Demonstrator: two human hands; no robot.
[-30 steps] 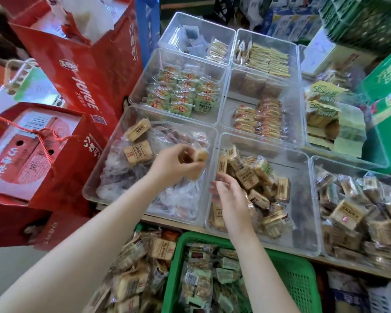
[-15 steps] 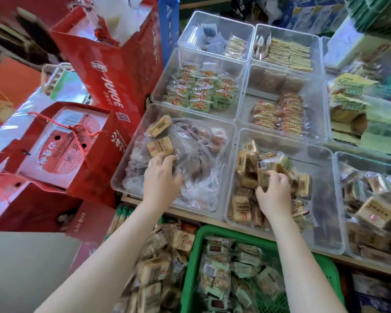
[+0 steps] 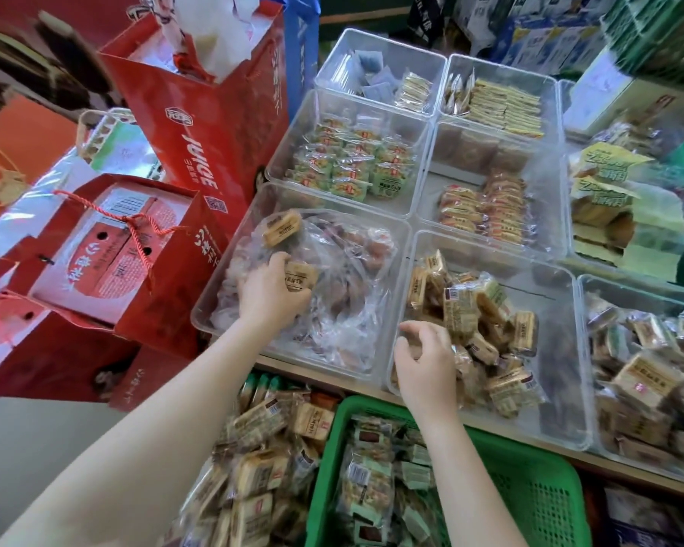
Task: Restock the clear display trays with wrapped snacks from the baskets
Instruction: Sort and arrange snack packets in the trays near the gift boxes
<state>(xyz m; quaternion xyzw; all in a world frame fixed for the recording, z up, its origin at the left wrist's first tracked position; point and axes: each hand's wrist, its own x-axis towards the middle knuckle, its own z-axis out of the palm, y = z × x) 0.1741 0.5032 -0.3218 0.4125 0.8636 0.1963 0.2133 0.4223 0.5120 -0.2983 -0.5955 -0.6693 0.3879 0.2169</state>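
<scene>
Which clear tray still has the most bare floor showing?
The far-left back tray: only a few small packets lie in it; every other tray holds far more.

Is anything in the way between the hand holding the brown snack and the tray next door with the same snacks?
Only the two clear tray walls stand between the left hand, holding the brown snack, and that tray.

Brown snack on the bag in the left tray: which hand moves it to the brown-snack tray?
Probably the left hand: its fingers already curl round that brown snack. The right hand is down in the brown-snack tray, among its packets.
</scene>
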